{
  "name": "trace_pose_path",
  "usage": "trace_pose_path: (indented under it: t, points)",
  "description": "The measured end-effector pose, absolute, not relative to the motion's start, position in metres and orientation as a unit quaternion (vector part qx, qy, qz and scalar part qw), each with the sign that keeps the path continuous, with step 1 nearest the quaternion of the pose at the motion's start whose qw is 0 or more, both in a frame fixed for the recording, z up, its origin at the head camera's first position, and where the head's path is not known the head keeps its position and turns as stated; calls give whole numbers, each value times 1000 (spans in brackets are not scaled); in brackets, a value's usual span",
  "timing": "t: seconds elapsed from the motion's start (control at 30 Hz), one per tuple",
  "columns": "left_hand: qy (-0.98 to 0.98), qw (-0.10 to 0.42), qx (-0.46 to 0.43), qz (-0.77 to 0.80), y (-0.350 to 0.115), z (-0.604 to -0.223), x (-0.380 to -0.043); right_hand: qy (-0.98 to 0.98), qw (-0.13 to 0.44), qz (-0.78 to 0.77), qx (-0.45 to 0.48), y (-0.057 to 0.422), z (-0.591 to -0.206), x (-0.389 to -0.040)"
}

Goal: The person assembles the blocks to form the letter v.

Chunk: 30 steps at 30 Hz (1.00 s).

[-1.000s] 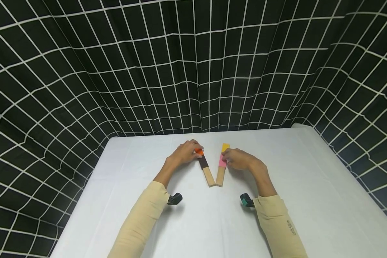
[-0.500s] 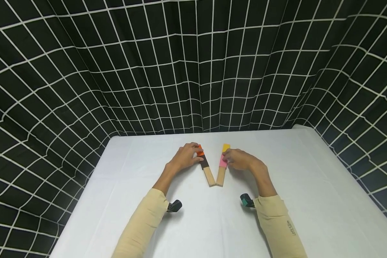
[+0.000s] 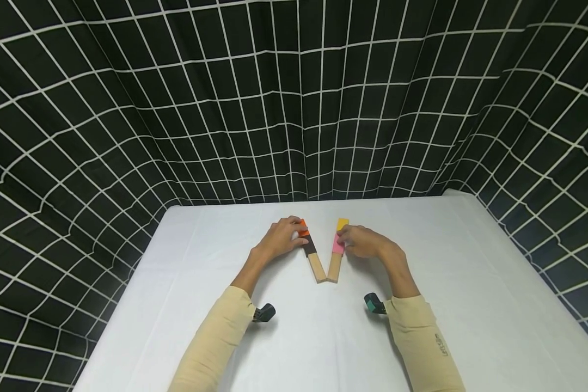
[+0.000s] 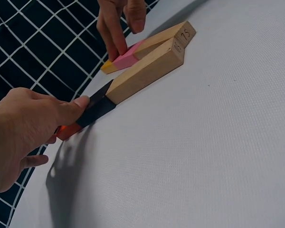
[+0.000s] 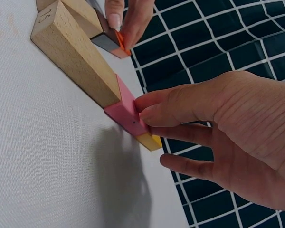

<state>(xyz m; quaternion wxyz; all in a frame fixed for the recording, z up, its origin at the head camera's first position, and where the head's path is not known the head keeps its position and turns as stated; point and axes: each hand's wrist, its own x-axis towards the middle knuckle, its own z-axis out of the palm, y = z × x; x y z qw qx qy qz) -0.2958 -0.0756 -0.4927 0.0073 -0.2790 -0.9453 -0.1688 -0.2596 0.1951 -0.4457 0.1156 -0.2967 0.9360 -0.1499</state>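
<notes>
Wooden blocks lie end to end in a V on the white table. Its left leg runs from a plain wooden block (image 3: 317, 268) through a dark block (image 3: 310, 246) to an orange block (image 3: 305, 231). The right leg has a plain wooden block (image 3: 334, 267), a pink block (image 3: 338, 244) and a yellow block (image 3: 342, 223) at its far end. My left hand (image 3: 280, 236) has its thumb on the dark block, with fingers across the orange one. My right hand (image 3: 365, 241) pinches the pink block between thumb and forefinger; its lower fingers are spread in the right wrist view.
A white cloth covers the table (image 3: 318, 337). Dark curtains (image 3: 235, 109) with a white grid stand behind it and at both sides. A small black device (image 3: 264, 313) sticks out at the left cuff, another device (image 3: 374, 303) at the right.
My left hand has shifted slightly toward me, its thumb going from the orange block to the dark one. The dark block lines up better with the plain block. My right hand stays put.
</notes>
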Motion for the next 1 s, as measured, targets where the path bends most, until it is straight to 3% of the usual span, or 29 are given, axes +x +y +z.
trace_pose_path:
  t: [0.27,0.57,1.0]
  points:
    - [-944,32,-288,-159,-73,-488,-292,935,93,-150,-308,197,-446,-259]
    - [-945,25,-285,-156,-69,-488,-290,932,45,-169,-317,200,-448,-259]
    - [-947,55,-286,-138,-67,-490,-286,938,29,-172,-299,201,-450,-257]
